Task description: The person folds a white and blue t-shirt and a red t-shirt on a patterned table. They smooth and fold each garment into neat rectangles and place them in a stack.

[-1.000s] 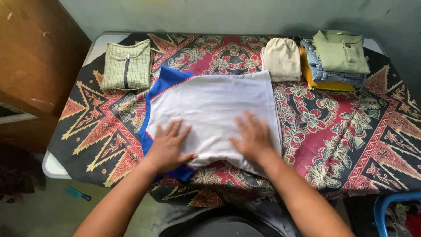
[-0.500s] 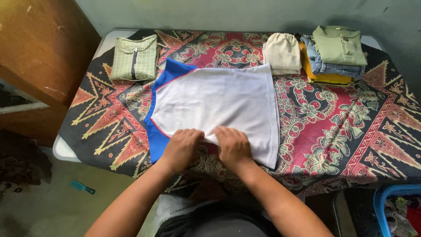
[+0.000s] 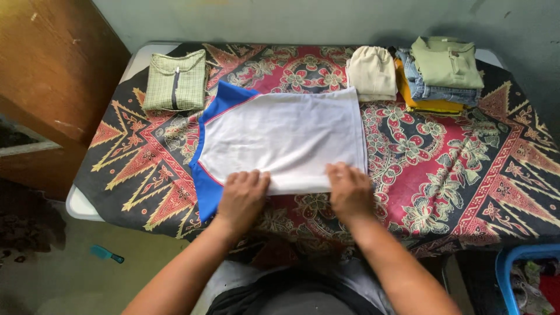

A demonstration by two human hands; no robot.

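My left hand (image 3: pixel 242 195): it lies flat on the near edge of the white shirt (image 3: pixel 286 137), fingers close together and pointing away from me, pressing the cloth and not gripping it.
My right hand (image 3: pixel 349 189): it rests on the same near edge, toward the right corner, fingers spread a little; I think the fingertips only press on the cloth, but the thumb side is hidden, so I cannot be sure nothing is pinched.
The shirt: it is spread in the middle of the tabletop (image 3: pixel 466 175), on a red and black patterned cloth. Its blue sleeve (image 3: pixel 207 186) comes out at the left, just beside my left hand.
Step in hand: I judge that I am flattening the near fold line, both hands apart along one edge, with the long sides already brought in.
Next move: it seems to need a fold from one end to the other, and both hands should take corners at the same time so the edge stays straight.
Farther left: a green checked shirt (image 3: pixel 176 80) lies folded near the back corner.
Farther right: a cream folded piece (image 3: pixel 373 73) touches the top right corner of the white shirt, and beside it stands a stack of clothes (image 3: pixel 440 73) with an olive one on top.
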